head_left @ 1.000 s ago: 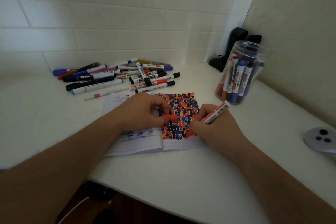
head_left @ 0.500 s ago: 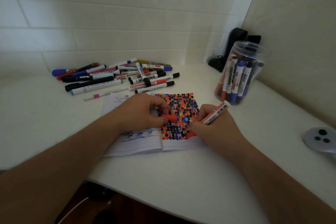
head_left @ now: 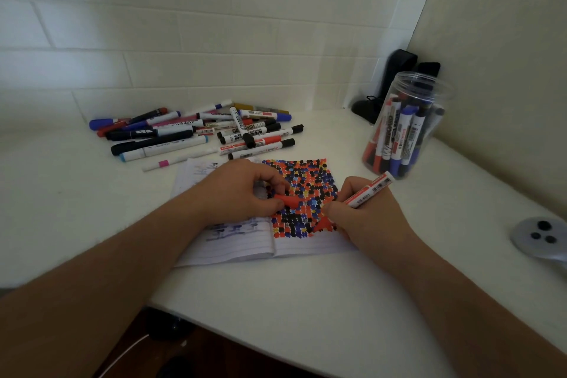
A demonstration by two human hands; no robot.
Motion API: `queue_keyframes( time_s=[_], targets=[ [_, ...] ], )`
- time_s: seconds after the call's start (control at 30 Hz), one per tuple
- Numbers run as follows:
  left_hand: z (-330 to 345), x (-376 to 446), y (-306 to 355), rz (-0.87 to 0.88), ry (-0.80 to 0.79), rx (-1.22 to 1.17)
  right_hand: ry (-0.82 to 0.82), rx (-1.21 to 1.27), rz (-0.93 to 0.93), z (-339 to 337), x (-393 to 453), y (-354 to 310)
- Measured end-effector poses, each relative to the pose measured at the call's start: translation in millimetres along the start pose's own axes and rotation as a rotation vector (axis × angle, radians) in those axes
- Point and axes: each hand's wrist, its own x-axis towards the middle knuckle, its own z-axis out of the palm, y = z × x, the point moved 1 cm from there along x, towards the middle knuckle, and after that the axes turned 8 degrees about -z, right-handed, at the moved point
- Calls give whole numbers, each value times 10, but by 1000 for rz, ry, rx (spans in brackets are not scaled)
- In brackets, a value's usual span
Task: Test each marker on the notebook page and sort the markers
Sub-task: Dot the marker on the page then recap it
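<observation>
An open notebook lies on the white desk, its right page covered with red, black and blue dots. My right hand grips a red marker, white barrel pointing up right, red tip down on the page's lower dots. My left hand rests on the left page and pinches the red cap. A pile of several markers lies behind the notebook. A clear plastic jar at the right holds several upright markers.
A tiled wall runs behind the desk and a side wall closes the right. Black objects stand in the back corner. A grey round device sits at the right edge. The desk's front edge is near my arms.
Almost nothing differs. My right hand has shifted the marker tip slightly on the bottom row of dots. My left hand keeps the cap in place.
</observation>
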Motion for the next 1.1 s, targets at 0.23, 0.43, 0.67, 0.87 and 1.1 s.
queue_keyframes(
  time_s=[0.23, 0.43, 0.67, 0.87, 1.1],
  targets=[
    [8, 11, -3, 4, 3, 2, -40, -91, -49, 15, -1, 17],
    [-44, -28, 11, -24, 37, -77, 52, 336, 55, -101, 76, 31],
    [-96, -77, 18, -60, 84, -214, -48, 566, 63, -412, 357, -277],
    [-103, -85, 3, -74, 133, -297, 87, 547, 13, -59, 456, -231],
    [-100, -82, 21, -91, 135, -248, 120, 547, 18, 15, 412, -69]
  ],
)
